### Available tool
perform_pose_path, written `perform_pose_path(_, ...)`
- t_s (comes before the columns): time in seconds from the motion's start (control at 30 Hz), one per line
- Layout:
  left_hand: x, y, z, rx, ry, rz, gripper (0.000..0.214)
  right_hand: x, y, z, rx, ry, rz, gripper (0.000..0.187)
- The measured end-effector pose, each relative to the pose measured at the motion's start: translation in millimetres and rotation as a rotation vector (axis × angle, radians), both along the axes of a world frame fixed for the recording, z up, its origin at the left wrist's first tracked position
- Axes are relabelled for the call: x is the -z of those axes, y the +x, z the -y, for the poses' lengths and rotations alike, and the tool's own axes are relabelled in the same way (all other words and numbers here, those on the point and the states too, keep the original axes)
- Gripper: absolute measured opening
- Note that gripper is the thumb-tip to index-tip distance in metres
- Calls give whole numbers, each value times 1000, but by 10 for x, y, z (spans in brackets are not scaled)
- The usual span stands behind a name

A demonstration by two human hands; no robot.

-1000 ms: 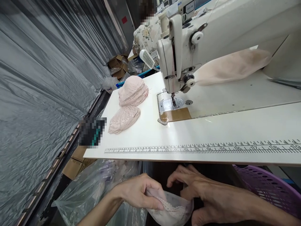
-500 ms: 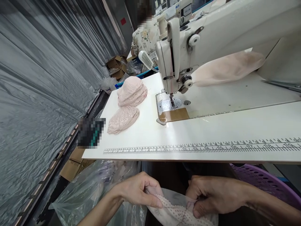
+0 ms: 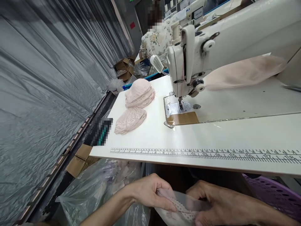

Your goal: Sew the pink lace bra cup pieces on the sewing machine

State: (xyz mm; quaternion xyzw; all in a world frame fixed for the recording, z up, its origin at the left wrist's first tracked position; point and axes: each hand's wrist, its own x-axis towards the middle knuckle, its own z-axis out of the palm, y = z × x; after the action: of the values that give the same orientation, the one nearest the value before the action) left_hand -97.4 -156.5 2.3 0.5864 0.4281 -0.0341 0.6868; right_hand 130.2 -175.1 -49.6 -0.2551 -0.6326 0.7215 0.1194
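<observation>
Below the table's front edge, my left hand [image 3: 148, 193] and my right hand [image 3: 216, 204] both pinch a sheer pink fabric piece with a lace edge [image 3: 181, 208], stretched between them. The fingers of both hands are closed on it. On the white table [image 3: 211, 135], a stack of pink knit caps [image 3: 139, 93] and one flat pink knit cap [image 3: 130, 120] lie to the left. The white sewing machine [image 3: 188, 59] stands behind, its needle over a metal plate [image 3: 175, 109].
A printed ruler [image 3: 202, 153] runs along the table's front edge. Pink cloth [image 3: 242, 72] lies under the machine arm. A clear plastic bag [image 3: 94, 188] sits at lower left, a purple perforated basket [image 3: 277, 191] at lower right. Grey plastic sheeting [image 3: 47, 78] covers the left wall. Another person sits beyond.
My right hand has closed onto the sheer fabric beside my left hand. The view has shifted slightly, so the table and machine appear further right.
</observation>
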Motion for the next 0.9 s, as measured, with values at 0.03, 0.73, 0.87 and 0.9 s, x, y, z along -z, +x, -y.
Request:
perform_pose_path(0.03,3,12,2,0,9,-4,52,-16,-5,6,19,10,15,32)
perform_pose_path(0.73,21,64,94,-49,202,37,27,-54,-20,69,102,4,144,36)
perform_pose_path(0.87,10,86,135,-86,262,33,29,-36,-47,127,161,-3,197,34)
perform_pose_path(0.9,8,80,144,-104,284,25,30,-38,-51,139,173,1,211,32)
